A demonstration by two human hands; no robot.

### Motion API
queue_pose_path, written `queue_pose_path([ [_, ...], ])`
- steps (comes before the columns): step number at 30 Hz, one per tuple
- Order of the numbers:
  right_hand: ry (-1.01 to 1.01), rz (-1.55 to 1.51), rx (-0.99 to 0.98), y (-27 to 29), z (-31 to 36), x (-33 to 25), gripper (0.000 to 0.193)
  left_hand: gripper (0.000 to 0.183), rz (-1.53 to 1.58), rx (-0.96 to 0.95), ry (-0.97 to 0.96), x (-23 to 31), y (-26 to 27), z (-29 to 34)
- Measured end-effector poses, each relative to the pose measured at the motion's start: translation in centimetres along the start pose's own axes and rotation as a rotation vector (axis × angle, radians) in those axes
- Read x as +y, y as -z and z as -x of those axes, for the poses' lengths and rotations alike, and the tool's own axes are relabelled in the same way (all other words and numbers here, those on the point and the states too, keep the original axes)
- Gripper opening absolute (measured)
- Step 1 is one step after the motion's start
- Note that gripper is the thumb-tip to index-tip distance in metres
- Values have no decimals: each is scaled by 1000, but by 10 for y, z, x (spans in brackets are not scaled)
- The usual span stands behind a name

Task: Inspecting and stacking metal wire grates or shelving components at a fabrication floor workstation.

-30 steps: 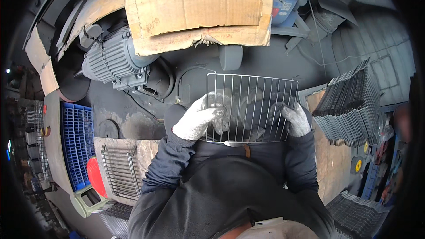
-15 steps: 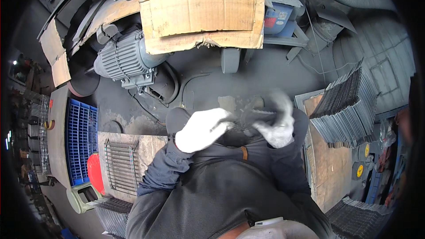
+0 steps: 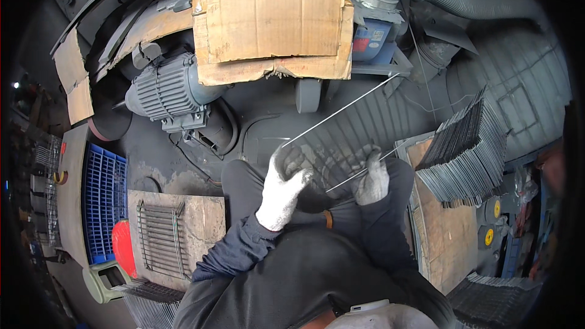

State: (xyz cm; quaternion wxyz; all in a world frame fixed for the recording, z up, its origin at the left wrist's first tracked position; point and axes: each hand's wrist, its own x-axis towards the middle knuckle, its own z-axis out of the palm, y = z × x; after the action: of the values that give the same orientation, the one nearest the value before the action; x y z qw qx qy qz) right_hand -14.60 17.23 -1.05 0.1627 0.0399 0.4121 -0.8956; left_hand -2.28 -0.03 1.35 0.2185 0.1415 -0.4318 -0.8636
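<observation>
Clearly, cloth-gloved hands (image 3: 281, 194) (image 3: 373, 183); between them, a thin-barred metal rack (image 3: 341, 109).

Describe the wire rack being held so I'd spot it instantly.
Below the big cardboard sheet, find the white-gloved left hand and right hand. They hold the wire rack, one bright edge slanting up to the right. Unlike the stacked racks at right, it is alone, in hand.

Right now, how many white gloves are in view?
2: one on the left hand, one on the right hand, both at the wire rack. Others may be hidden.
</observation>
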Motion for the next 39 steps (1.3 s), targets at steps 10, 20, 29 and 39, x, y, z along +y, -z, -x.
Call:
queue_pose_path([
  [10,-61,-150,-101,21,-1,29,35,17,-27,137,-100,3,19,-10],
  [20,-23,864,-223,31,-41,-37,41,24,-160,116,53,24,59,-31],
  [29,-324,718,-336,4,-54,-24,33,25,26,128,346,14,78,-46],
  [39,168,1163,-746,4,-107,26,19,22,40,228,410,14,113,-79],
])
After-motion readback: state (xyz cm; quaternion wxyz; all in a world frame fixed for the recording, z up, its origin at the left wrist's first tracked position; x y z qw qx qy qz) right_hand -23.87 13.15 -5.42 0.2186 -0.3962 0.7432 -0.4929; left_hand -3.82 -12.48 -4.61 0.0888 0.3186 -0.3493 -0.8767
